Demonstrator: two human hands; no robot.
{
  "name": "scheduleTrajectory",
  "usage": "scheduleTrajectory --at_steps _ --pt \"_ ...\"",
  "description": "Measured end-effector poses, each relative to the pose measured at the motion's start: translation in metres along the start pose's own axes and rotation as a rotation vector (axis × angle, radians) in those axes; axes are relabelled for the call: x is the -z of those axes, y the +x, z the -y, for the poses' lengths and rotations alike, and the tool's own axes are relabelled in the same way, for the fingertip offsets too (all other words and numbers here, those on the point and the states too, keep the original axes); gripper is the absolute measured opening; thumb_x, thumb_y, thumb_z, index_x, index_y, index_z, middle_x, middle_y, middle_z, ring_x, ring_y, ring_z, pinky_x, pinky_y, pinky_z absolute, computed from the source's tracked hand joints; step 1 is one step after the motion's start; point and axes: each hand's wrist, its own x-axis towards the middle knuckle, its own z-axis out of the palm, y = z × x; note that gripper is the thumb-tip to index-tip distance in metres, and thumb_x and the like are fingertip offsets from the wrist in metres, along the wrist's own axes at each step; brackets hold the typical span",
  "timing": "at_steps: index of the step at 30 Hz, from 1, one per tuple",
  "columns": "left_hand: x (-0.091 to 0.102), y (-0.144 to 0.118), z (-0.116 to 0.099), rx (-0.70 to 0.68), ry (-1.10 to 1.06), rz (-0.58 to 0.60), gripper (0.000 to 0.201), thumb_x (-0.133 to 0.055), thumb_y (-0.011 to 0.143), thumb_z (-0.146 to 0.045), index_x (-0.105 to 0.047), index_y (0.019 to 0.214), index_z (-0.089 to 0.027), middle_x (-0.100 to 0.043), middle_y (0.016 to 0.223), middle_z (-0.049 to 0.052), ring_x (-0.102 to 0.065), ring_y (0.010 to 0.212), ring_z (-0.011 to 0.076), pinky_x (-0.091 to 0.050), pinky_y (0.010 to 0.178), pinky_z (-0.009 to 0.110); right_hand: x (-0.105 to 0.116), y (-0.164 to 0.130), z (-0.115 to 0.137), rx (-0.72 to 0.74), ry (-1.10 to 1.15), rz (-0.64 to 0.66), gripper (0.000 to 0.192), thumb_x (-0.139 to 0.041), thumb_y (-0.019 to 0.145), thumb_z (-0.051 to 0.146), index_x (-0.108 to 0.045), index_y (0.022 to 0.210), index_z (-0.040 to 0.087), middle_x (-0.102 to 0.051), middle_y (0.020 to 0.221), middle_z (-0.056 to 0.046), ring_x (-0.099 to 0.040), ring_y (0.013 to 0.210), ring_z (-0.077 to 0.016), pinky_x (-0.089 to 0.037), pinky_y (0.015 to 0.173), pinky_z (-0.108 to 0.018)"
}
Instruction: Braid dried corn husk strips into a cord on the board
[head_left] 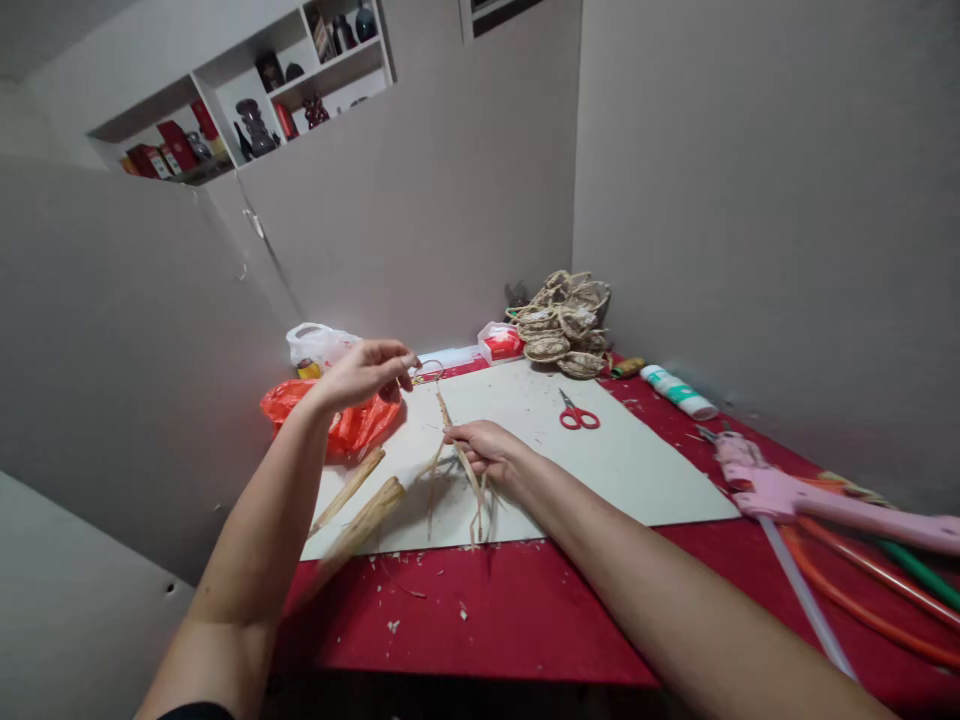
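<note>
My right hand (481, 447) is closed on a thin braid of dry straw-coloured strands (474, 478). The braid's narrow upper part (442, 406) sticks up past my fingers, and loose ends hang below over the white board. Raised to the left, my left hand (369, 374) has its fingers bent and tips drawn together near the braid's top; whatever they pinch, if anything, is too small to make out. Bundles of dry stalks (367, 515) lie below my left forearm, one of them blurred. Red-handled scissors (577, 412) rest on the board to the right.
The white board (645, 480) covers part of a red cloth (480, 610) dotted with scraps. An orange plastic bag (360, 428) and a white bag (321, 343) sit left. Woven straw slippers (566, 325) are piled at the back. A pink glue gun (757, 480) and a white-green roll (679, 392) lie right.
</note>
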Motion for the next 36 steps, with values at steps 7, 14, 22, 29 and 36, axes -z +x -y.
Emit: scheduleTrajectory --at_steps 7,14,22,29,36 --pt "0.012 0.019 0.038 0.129 -0.143 -0.165 0.017 -0.06 0.078 -0.029 -0.059 0.072 -0.013 -0.054 0.051 -0.001 -0.047 0.04 0.0067 -0.038 0.043 0.02 0.001 0.001 -0.003 -0.011 -0.037 0.062 0.028 -0.039 0.093 0.019 -0.044 0.065 0.015 -0.022 0.038 0.012 -0.011 0.031 -0.0011 -0.008 0.029 -0.011" --pt "-0.03 -0.059 0.101 0.404 0.508 0.133 0.022 -0.065 0.068 -0.038 -0.059 0.063 -0.018 -0.059 0.055 0.001 -0.054 0.05 0.0133 -0.036 0.051 0.023 0.002 -0.002 0.001 -0.035 -0.043 0.084 0.028 -0.042 0.092 0.018 -0.043 0.064 0.016 -0.021 0.039 0.012 -0.01 0.031 -0.001 -0.008 0.029 -0.01" --pt "-0.047 -0.068 0.133 0.405 0.408 0.027 0.004 -0.061 0.057 -0.014 -0.058 0.06 -0.017 -0.058 0.058 -0.002 -0.049 0.055 0.0113 -0.034 0.054 0.022 0.003 0.0 -0.003 -0.032 -0.066 0.099 0.027 -0.042 0.09 0.017 -0.042 0.062 0.016 -0.02 0.04 0.012 -0.01 0.032 -0.001 -0.008 0.03 -0.011" --pt "-0.028 -0.065 0.124 0.425 -0.006 -0.126 0.015 -0.056 0.068 -0.022 -0.051 0.082 -0.018 -0.055 0.06 -0.003 -0.051 0.051 0.0095 -0.04 0.051 0.021 0.005 0.005 -0.005 -0.042 -0.072 0.12 0.027 -0.041 0.091 0.02 -0.043 0.064 0.016 -0.02 0.042 0.012 -0.01 0.033 -0.0015 -0.008 0.03 -0.011" --pt "-0.041 -0.046 0.118 0.516 -0.644 -0.23 0.021 -0.062 0.055 -0.011 -0.056 0.074 -0.015 -0.046 0.052 -0.006 -0.039 0.044 0.0042 -0.038 0.049 0.018 0.005 0.005 -0.006 -0.02 -0.081 0.148 0.026 -0.04 0.092 0.021 -0.048 0.068 0.014 -0.022 0.043 0.012 -0.013 0.032 -0.0014 -0.009 0.031 -0.011"
